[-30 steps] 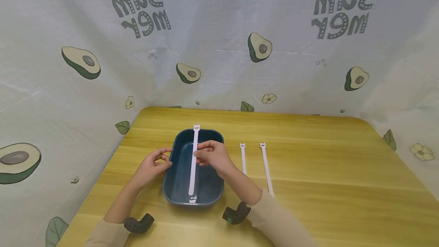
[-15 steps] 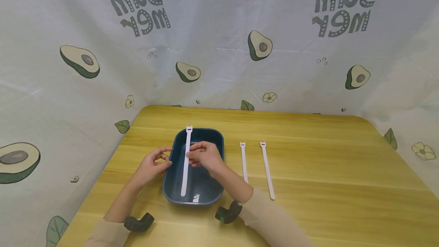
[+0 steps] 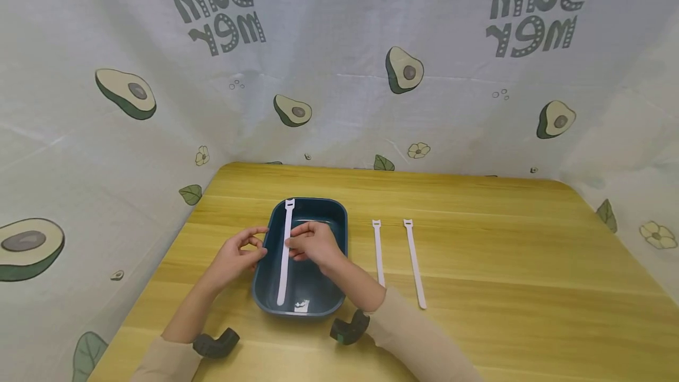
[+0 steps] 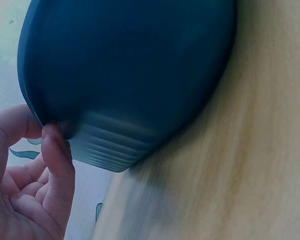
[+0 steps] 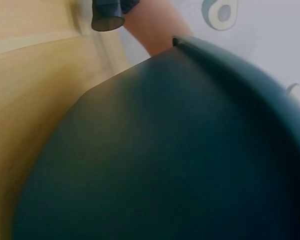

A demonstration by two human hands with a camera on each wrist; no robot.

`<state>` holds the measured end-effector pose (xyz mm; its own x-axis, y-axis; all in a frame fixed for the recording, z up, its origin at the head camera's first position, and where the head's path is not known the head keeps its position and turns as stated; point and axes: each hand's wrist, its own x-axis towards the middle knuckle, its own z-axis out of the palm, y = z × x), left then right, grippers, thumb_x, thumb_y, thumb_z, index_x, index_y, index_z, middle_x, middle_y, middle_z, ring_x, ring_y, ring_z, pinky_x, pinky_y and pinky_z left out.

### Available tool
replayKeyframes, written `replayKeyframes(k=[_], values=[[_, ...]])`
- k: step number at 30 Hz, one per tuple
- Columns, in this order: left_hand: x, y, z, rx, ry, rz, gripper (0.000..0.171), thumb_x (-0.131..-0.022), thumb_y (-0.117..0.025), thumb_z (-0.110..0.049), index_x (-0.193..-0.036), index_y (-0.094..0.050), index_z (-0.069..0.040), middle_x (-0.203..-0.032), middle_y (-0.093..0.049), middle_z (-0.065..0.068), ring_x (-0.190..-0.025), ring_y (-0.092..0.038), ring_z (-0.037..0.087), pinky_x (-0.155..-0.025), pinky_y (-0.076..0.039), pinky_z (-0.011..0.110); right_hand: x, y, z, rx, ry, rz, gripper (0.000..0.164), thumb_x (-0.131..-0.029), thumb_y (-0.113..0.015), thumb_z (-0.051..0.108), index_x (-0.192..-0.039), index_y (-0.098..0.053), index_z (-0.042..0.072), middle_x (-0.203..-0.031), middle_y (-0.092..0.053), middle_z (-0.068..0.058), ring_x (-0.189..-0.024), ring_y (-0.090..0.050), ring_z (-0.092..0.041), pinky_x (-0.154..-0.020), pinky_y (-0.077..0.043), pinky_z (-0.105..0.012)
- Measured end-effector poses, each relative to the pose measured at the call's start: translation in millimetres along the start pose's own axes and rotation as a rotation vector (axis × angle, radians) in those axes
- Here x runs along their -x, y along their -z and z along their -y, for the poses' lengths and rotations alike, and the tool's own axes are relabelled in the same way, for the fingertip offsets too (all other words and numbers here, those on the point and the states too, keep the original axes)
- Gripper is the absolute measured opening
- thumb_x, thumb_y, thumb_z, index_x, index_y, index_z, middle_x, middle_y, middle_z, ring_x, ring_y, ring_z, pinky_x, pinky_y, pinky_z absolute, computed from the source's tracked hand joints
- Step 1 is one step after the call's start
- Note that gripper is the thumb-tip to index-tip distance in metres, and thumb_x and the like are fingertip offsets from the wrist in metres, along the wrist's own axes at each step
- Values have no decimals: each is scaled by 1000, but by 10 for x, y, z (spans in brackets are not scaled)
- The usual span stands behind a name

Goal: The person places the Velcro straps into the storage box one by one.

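In the head view a dark blue plastic basin (image 3: 320, 287) stands on the table. My right hand (image 3: 314, 244) reaches over its right side and pinches a white strap cable tie (image 3: 283, 279) at mid-length. The tie lies lengthwise along the basin's left half, its slotted head overlapping the far rim. My left hand (image 3: 236, 254) grips the left rim; the left wrist view shows thumb and finger (image 4: 57, 155) pinching the edge. Two more white strap cable ties, a nearer one (image 3: 378, 249) and a farther one (image 3: 415, 264), lie right of the basin. The basin wall (image 5: 115, 165) hides my right hand in the right wrist view.
The wood-grain table (image 3: 509, 276) stretches out to the right. A white cloth (image 3: 339, 46) printed with avocados hangs behind and beside it. Black curved camera mounts, one on the left wrist (image 3: 216, 344) and one on the right (image 3: 350, 329), sit low near the basin.
My right hand has carried the white cable tie leftward across the basin, and its head has dropped slightly toward the far rim. The left hand has stayed on the left rim.
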<state>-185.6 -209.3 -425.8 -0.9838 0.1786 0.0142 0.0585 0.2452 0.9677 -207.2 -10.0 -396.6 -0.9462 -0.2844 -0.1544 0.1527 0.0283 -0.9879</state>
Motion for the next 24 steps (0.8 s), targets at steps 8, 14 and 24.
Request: replayKeyframes(k=[8,14,24], values=[[4,-5,-16,7,-6,4,44,-86,-62,-5,-127,-47,1,-88,-48,15,-50,-52,23,-52,-47,25,-20,-8,-23,19,-22,-6,16,-80,-69,4,-92,-61,-3,-71,-64,-9,-53,-61,-15,-55,-53,-29],[12,-14,-8,16,-26,-3,42,-86,-61,-3,-126,-48,1,-87,-49,12,-48,-51,19,-51,-46,23,-39,-32,-17,54,-58,-36,16,-79,-70,2,-90,-60,-3,-70,-64,-10,-52,-61,-15,-54,-53,-27],[7,-4,3,26,-25,9,44,-86,-62,-4,-127,-47,1,-87,-49,13,-48,-50,20,-51,-46,24,-72,-76,-33,93,-91,-60,18,-77,-69,-3,-89,-57,-4,-67,-64,-12,-50,-61,-15,-50,-52,-26]])
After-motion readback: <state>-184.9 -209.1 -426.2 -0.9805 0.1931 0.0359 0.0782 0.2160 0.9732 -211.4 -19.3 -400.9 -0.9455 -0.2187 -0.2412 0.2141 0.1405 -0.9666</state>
